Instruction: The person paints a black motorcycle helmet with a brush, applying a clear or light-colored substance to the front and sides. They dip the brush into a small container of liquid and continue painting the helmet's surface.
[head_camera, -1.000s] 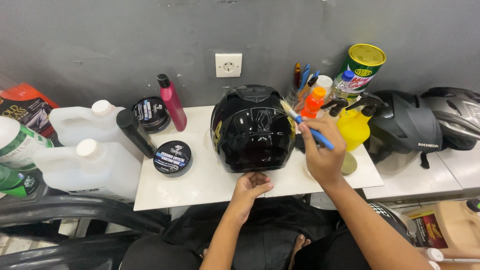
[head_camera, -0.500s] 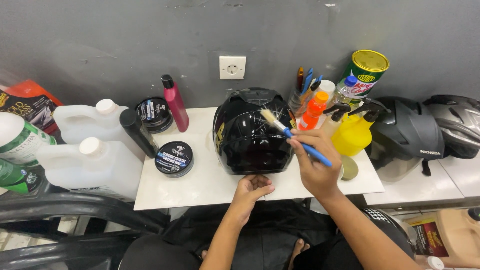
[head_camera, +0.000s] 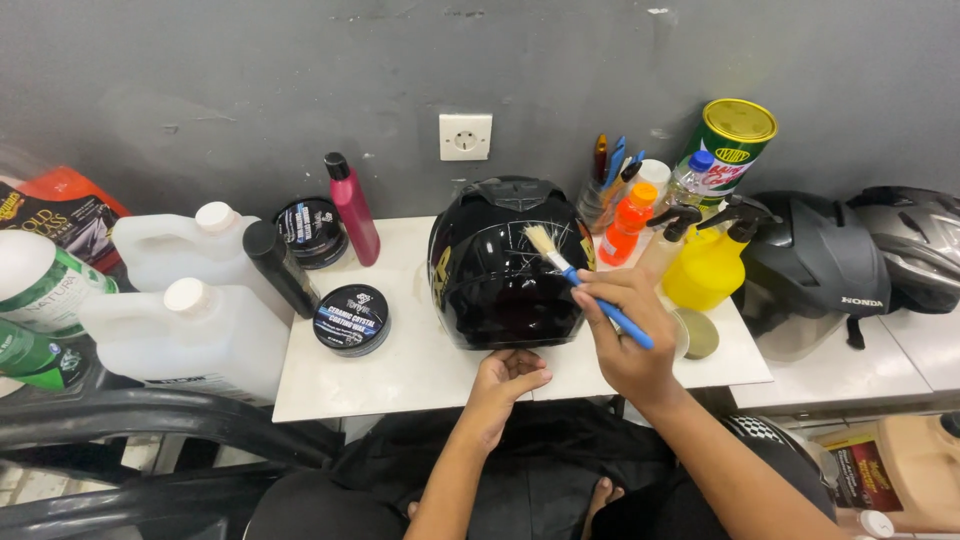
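On a small white tabletop (head_camera: 420, 370) against a grey wall sits a glossy black motorcycle helmet (head_camera: 505, 265), roughly at the centre. The person's right hand (head_camera: 628, 335) is at the helmet's right side, its fingers pinched around the blue handle of a small paintbrush with pale bristles (head_camera: 580, 283); the bristles rest on the top of the helmet's shiny shell. The left hand (head_camera: 505, 380) lies at the table's near edge, just below the helmet, fingers loosely curled together with the tips touching the tabletop and holding nothing. Left of the helmet stand a round black tin with a printed lid (head_camera: 351, 319), a second black tin (head_camera: 310, 232) farther back, a tall pink bottle with a black cap (head_camera: 352, 208) and two large white plastic jugs (head_camera: 195, 320). To the right are a yellow spray bottle (head_camera: 712, 262), an orange bottle (head_camera: 629, 222) and a dark grey helmet (head_camera: 812, 265) on the neighbouring surface.
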